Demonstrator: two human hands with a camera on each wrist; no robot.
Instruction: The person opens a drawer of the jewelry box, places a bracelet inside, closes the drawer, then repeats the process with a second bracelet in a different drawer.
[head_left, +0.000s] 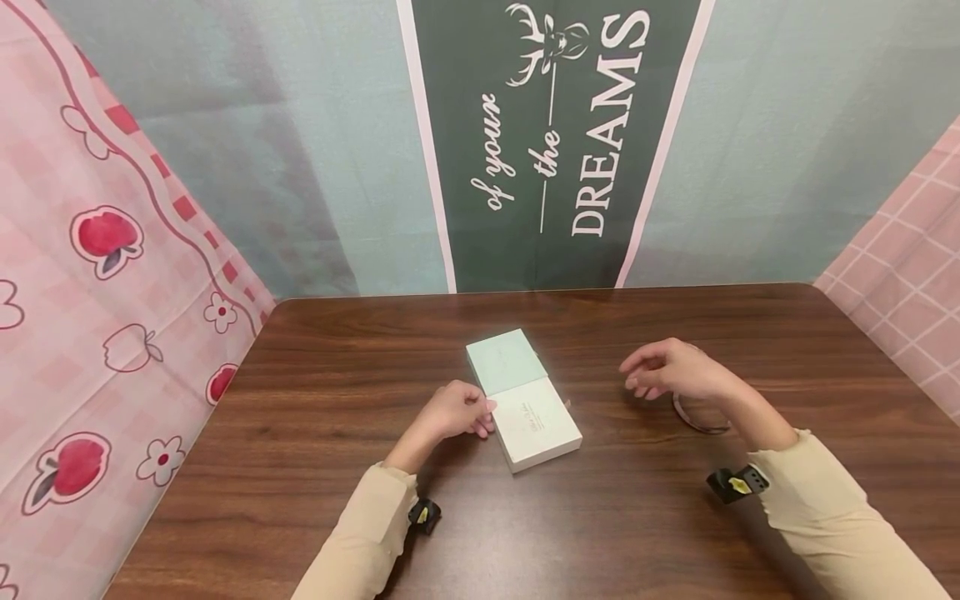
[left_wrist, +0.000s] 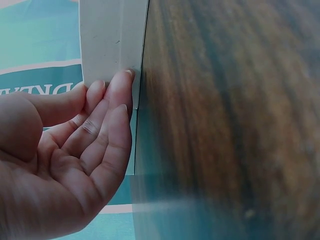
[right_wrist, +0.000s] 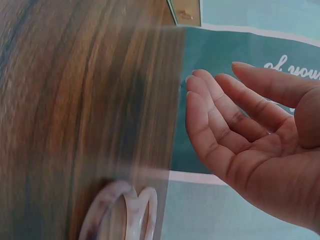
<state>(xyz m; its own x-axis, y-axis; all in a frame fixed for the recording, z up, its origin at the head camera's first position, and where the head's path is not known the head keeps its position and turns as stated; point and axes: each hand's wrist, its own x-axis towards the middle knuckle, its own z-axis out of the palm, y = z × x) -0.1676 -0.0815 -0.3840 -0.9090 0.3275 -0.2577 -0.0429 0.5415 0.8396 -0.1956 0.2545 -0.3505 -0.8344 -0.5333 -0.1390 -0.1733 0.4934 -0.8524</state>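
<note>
A flat rectangular box (head_left: 536, 421), part white with small printed lettering and part mint green (head_left: 506, 362), lies at a slant on the brown wooden table. My left hand (head_left: 455, 410) is at its left side near the colour seam. In the left wrist view, the fingertips (left_wrist: 127, 80) rest along the box's pale side wall (left_wrist: 112, 40), with the thumb at its upper edge. My right hand (head_left: 678, 369) hovers right of the box, fingers loosely bent around nothing. Below it lies a glossy, marbled, looped thing (right_wrist: 132, 212), partly hidden by the right hand and wrist in the head view.
The dark brown table (head_left: 360, 358) reaches back to a hanging green cloth (head_left: 543, 258) with white lettering. Pink patterned cloth (head_left: 127, 333) hangs at the left, and pink checked cloth (head_left: 907, 267) at the right. A small tan tab (head_left: 567, 403) sticks out at the box's right side.
</note>
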